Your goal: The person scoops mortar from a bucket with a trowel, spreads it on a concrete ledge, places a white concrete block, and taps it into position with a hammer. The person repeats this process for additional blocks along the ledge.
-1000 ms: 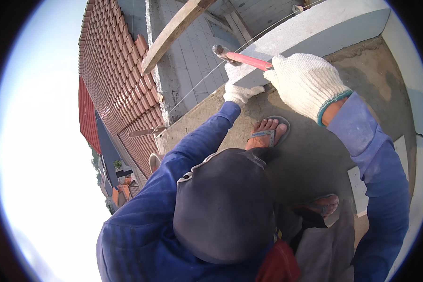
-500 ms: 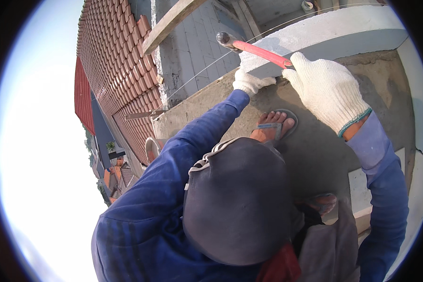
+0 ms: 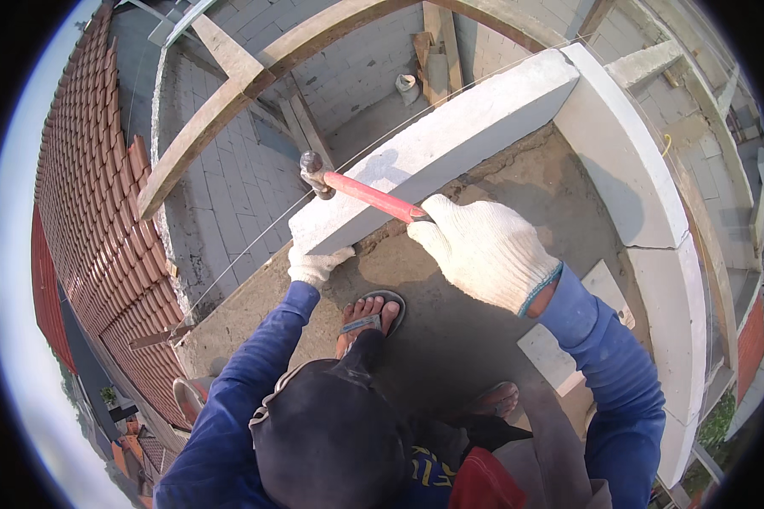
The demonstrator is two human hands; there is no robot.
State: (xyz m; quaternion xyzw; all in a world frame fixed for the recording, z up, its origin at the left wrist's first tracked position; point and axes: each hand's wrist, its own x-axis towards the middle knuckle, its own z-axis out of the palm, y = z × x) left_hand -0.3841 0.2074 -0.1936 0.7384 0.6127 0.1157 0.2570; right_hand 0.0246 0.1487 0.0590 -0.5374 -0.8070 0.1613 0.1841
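Note:
My right hand (image 3: 491,253), in a cream knitted glove with a green cuff edge, is closed round the red handle of a hammer (image 3: 369,197). The dark steel hammer head is over the top of a long white lightweight concrete block (image 3: 450,127) and casts a shadow on it. At the block's left end, my gloved left hand (image 3: 314,265) grips the lower corner. Its thumb stretches along the near face, and the other fingers are mostly hidden behind the end. This block stands on edge on grey mortar-covered concrete (image 3: 458,297).
More white blocks (image 3: 628,153) form a wall on the right. A taut string (image 3: 259,242) runs along the far side. Beyond are a wooden beam (image 3: 229,119), a drop to lower walls, and a tiled roof (image 3: 102,195) at left. A pale flat slab (image 3: 560,352) lies near my sandalled feet.
The view has swung to the right, so the scene sits further left and more of the right-hand wall shows. Both hands keep their holds; the hammer remains above the block.

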